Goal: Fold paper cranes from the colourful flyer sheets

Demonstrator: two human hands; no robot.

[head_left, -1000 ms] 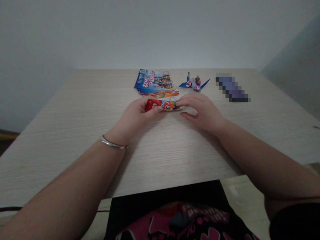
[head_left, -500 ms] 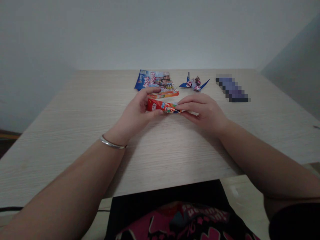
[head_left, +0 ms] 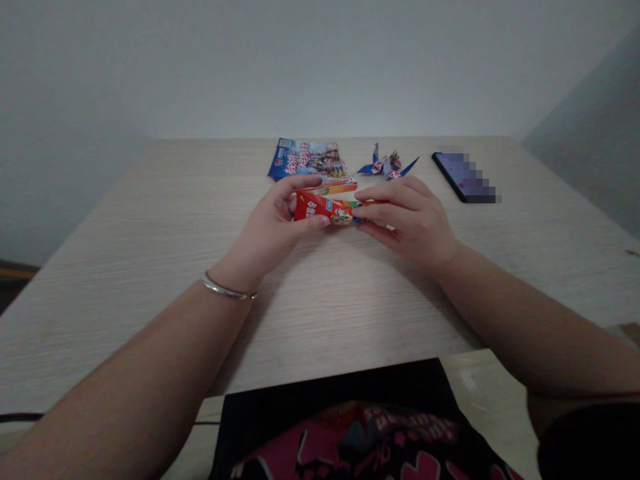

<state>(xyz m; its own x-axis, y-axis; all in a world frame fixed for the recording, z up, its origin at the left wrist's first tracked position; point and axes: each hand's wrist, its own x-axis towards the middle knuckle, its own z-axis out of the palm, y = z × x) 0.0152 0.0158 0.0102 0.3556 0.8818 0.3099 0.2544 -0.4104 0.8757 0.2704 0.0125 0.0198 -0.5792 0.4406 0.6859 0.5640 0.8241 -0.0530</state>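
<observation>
Indoors, home or office unclear: wood-grain desk (head_left: pixel 125 233) against pale wall (head_left: pixel 320 67), phone (head_left: pixel 463 180) on top

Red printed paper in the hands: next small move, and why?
I'd probably slide the right hand along the red paper, pressing lightly, while the left hand steadies it. The left thumb lies on the paper's near edge and the right fingers overlap its other end, so both seem well placed. Whether a crease lies under those fingers is hidden.
</observation>
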